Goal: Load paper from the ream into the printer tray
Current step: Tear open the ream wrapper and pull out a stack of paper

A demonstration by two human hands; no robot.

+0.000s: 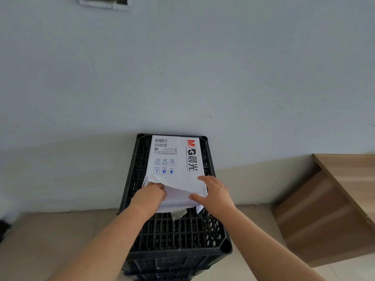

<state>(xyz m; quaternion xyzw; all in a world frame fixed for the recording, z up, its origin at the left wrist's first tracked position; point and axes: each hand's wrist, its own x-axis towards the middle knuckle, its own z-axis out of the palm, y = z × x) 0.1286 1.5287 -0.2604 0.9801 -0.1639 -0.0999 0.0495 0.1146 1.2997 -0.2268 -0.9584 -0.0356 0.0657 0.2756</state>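
A white paper ream with red and black lettering lies flat on an upturned black plastic crate. Its wrapper is torn open at the near end, and white sheets show there. My left hand is closed on the torn wrapper and sheets at the near left corner. My right hand rests on the near right part of the ream, fingers spread on top and thumb at the paper's edge. No printer or tray is in view.
The crate stands against a pale grey wall on a beige tiled floor. A wooden cabinet stands to the right. A dark object pokes in at the left edge.
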